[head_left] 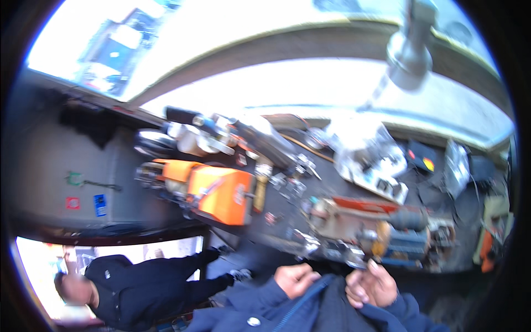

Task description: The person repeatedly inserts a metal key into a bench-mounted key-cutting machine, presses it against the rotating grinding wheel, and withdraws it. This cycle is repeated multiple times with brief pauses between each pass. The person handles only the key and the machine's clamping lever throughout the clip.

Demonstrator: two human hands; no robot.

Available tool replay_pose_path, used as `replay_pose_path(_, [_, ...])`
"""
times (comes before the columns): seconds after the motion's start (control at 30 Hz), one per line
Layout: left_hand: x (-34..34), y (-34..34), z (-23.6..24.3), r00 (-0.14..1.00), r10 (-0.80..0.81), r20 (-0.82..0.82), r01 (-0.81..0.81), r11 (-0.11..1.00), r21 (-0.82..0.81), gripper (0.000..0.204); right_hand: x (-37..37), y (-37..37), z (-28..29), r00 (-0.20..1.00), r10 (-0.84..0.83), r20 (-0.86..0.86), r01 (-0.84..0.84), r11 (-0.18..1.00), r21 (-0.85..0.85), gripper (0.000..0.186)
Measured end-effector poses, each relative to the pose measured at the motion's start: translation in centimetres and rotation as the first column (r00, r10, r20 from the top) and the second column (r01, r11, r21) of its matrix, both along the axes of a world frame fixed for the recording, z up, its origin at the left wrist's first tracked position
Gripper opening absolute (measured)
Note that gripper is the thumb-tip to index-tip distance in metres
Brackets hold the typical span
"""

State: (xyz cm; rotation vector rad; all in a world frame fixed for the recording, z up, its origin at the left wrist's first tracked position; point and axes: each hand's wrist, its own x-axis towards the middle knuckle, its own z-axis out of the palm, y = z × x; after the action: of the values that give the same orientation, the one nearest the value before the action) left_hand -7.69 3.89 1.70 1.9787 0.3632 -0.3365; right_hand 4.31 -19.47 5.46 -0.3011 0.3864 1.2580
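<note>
My left hand (296,281) is held low in front of my open dark blue jacket (260,305), its fingers curled in beside the zip edge. Whether anything is inside those fingers is hidden. On the other side of the jacket opening, my right hand (371,285) is also curled, its fingertips close to the bench edge; blur hides what it may hold. Just beyond it stands a bench machine with a blue motor (408,243), a red-orange strip and shiny metal clamps (354,256). An orange-covered machine (218,192) sits farther left on the bench.
A clear plastic bag (365,141), loose small metal pieces (287,185) and cylindrical containers (193,141) crowd the dark bench. Above hangs a pale lamp (409,58). Another person in dark clothes (149,285) is at lower left, near a doorway.
</note>
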Motion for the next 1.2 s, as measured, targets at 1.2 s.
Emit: replay_pose_path(1.2, [1.3,-0.6,0.5,0.983,0.004,-0.184,-0.101,0.849,-0.518,0.024,2.4,0.2,-1.5,0.940,0.302,0.161,-0.284,0.951,-0.125,0.066])
